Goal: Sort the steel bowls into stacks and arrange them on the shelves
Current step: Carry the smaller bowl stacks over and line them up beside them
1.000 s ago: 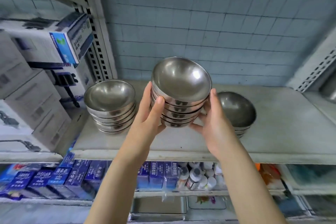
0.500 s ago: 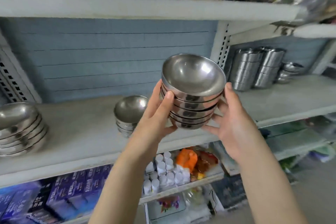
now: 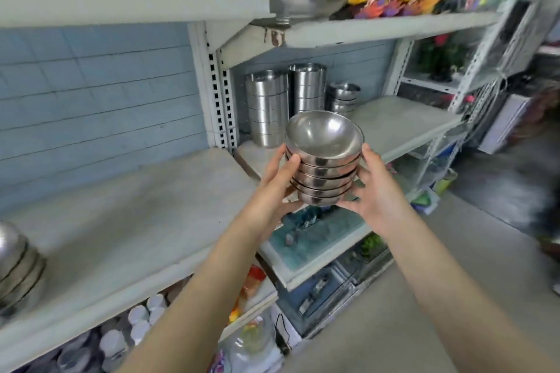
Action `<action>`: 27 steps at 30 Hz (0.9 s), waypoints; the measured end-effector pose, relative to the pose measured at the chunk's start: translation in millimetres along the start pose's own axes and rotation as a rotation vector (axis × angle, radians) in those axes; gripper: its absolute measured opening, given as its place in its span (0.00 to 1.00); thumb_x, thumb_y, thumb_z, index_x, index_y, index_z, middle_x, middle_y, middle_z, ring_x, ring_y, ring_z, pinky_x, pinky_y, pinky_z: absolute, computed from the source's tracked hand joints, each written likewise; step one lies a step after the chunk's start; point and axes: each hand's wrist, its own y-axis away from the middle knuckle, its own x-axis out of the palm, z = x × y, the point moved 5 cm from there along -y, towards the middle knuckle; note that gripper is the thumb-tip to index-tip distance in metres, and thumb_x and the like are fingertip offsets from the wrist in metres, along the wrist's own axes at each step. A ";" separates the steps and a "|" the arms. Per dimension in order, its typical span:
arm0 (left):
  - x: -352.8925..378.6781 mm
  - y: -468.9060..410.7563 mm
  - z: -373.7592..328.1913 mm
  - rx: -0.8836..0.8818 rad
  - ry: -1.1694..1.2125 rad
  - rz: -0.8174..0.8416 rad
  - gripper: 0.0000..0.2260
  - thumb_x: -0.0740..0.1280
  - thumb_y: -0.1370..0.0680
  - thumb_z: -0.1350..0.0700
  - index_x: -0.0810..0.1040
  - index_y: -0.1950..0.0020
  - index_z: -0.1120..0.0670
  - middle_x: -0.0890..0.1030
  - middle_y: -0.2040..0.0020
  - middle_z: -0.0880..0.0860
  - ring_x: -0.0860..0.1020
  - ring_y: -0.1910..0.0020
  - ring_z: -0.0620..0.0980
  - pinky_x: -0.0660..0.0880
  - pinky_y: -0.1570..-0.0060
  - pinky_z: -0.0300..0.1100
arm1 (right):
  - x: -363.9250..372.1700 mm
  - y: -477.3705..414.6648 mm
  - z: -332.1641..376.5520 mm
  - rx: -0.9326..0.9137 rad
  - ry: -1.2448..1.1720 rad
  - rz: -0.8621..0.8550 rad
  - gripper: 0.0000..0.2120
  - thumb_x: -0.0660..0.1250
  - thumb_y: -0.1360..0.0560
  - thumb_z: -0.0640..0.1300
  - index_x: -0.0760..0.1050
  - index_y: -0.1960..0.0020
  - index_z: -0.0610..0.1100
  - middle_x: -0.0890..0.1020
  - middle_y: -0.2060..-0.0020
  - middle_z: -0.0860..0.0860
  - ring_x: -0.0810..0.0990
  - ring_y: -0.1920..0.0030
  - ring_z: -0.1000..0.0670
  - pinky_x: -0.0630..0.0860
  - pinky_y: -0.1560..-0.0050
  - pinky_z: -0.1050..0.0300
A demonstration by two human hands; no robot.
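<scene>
Moved: view has swung right; tall steel containers (image 3: pixel 266 107) now nearer, behind the stack.
Fingers: left hand (image 3: pixel 274 185) and right hand (image 3: pixel 371 195) press the bowl stack's (image 3: pixel 324 157) sides.
Stack: held above the shelf (image 3: pixel 394 127) edge.
Left edge: another bowl pile (image 3: pixel 18 269).

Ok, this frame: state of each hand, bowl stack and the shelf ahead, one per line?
Left hand: gripping held stack's left side.
Right hand: supporting its right side and underside.
Held stack of steel bowls: nested, upright, off the shelf.
Stack at far left: resting on shelf, cut off by the frame.
Steel containers: stacked upright at the back of the right shelf.
</scene>
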 end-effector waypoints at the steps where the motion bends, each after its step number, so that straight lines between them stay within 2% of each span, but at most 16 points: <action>1: 9.0 -21.8 4.9 -0.003 0.002 0.022 0.30 0.66 0.23 0.40 0.59 0.22 0.37 0.75 0.38 0.39 0.73 0.31 0.53 0.71 0.32 0.58 | -10.8 -15.4 3.7 -0.011 0.000 -0.005 0.11 0.60 0.21 0.64 0.73 0.43 0.61 0.75 0.31 0.55 0.79 0.42 0.49 0.75 0.39 0.37; 4: 36.9 -83.5 15.2 -0.013 0.026 0.054 0.26 0.65 0.20 0.44 0.60 0.23 0.38 0.74 0.41 0.38 0.72 0.31 0.54 0.71 0.32 0.58 | -42.7 -62.2 17.2 -0.034 0.034 -0.028 0.14 0.57 0.20 0.64 0.70 0.40 0.59 0.74 0.33 0.54 0.78 0.43 0.50 0.76 0.42 0.41; 6: 57.3 -118.0 22.4 -0.025 0.039 0.063 0.26 0.64 0.19 0.44 0.59 0.23 0.38 0.74 0.42 0.38 0.73 0.33 0.53 0.73 0.33 0.56 | -66.5 -93.4 28.2 -0.036 0.072 -0.069 0.17 0.56 0.20 0.66 0.69 0.37 0.59 0.74 0.31 0.53 0.78 0.40 0.47 0.76 0.39 0.39; 7: 68.1 -133.6 24.4 -0.016 0.037 0.075 0.26 0.64 0.19 0.44 0.59 0.23 0.38 0.75 0.41 0.39 0.73 0.34 0.53 0.74 0.35 0.54 | -78.6 -107.8 35.2 -0.045 0.092 -0.083 0.17 0.56 0.21 0.66 0.69 0.37 0.60 0.74 0.31 0.53 0.77 0.39 0.47 0.76 0.38 0.38; 10: 99.6 -179.8 31.3 -0.010 0.049 0.128 0.27 0.64 0.19 0.44 0.58 0.22 0.39 0.74 0.36 0.43 0.73 0.33 0.53 0.76 0.40 0.49 | -112.1 -144.2 56.8 -0.064 0.133 -0.088 0.13 0.55 0.20 0.66 0.69 0.41 0.62 0.75 0.35 0.54 0.79 0.45 0.51 0.77 0.41 0.41; 12: 119.9 -205.0 34.6 -0.028 0.053 0.134 0.28 0.64 0.19 0.44 0.58 0.22 0.39 0.73 0.34 0.45 0.72 0.31 0.54 0.78 0.44 0.47 | -135.9 -165.9 68.5 -0.062 0.140 -0.077 0.15 0.54 0.20 0.66 0.67 0.37 0.62 0.74 0.32 0.53 0.79 0.46 0.51 0.77 0.42 0.41; 15: 147.7 -245.6 39.8 -0.036 0.049 0.142 0.26 0.64 0.19 0.44 0.59 0.23 0.38 0.74 0.37 0.42 0.73 0.32 0.53 0.81 0.54 0.42 | -168.2 -203.7 83.7 -0.068 0.128 -0.059 0.20 0.53 0.19 0.65 0.63 0.29 0.62 0.70 0.29 0.53 0.78 0.46 0.50 0.76 0.39 0.40; 16: 156.2 -260.9 42.5 -0.030 0.038 0.140 0.26 0.64 0.20 0.43 0.59 0.23 0.38 0.74 0.37 0.42 0.73 0.32 0.54 0.81 0.53 0.42 | -178.6 -217.0 88.6 -0.069 0.128 -0.051 0.20 0.53 0.19 0.65 0.63 0.29 0.62 0.70 0.29 0.53 0.77 0.43 0.49 0.76 0.41 0.41; 18: 173.6 -294.0 49.8 -0.017 0.012 0.122 0.27 0.64 0.20 0.42 0.59 0.23 0.38 0.73 0.35 0.43 0.71 0.30 0.56 0.80 0.46 0.48 | -199.5 -246.8 96.2 -0.070 0.153 -0.006 0.19 0.53 0.20 0.66 0.63 0.30 0.64 0.69 0.27 0.54 0.74 0.36 0.46 0.76 0.43 0.44; 20: 189.5 -324.6 59.6 -0.016 -0.001 0.083 0.29 0.64 0.21 0.42 0.58 0.22 0.38 0.71 0.33 0.44 0.70 0.29 0.56 0.76 0.37 0.54 | -222.8 -281.1 101.5 -0.055 0.180 0.037 0.26 0.54 0.21 0.68 0.63 0.26 0.62 0.66 0.24 0.53 0.70 0.29 0.44 0.76 0.40 0.43; 23: 214.9 -367.4 73.3 -0.005 -0.004 0.027 0.29 0.66 0.22 0.41 0.59 0.23 0.37 0.73 0.33 0.44 0.71 0.29 0.57 0.72 0.33 0.58 | -253.6 -334.6 114.2 -0.028 0.237 0.115 0.29 0.52 0.22 0.70 0.58 0.23 0.63 0.64 0.22 0.52 0.68 0.27 0.44 0.72 0.33 0.37; 25: 228.5 -393.5 80.8 0.002 0.005 -0.012 0.28 0.66 0.22 0.40 0.60 0.23 0.36 0.72 0.29 0.46 0.72 0.30 0.58 0.72 0.33 0.59 | -271.2 -367.1 123.0 -0.007 0.256 0.148 0.27 0.51 0.21 0.68 0.57 0.23 0.63 0.64 0.23 0.51 0.68 0.26 0.44 0.72 0.33 0.37; 27: 236.4 -418.7 86.2 0.013 0.014 -0.063 0.28 0.65 0.21 0.41 0.60 0.23 0.37 0.70 0.27 0.47 0.71 0.30 0.58 0.70 0.31 0.60 | -282.5 -400.5 128.6 0.010 0.260 0.199 0.29 0.52 0.22 0.68 0.56 0.22 0.62 0.65 0.23 0.50 0.69 0.27 0.43 0.75 0.36 0.40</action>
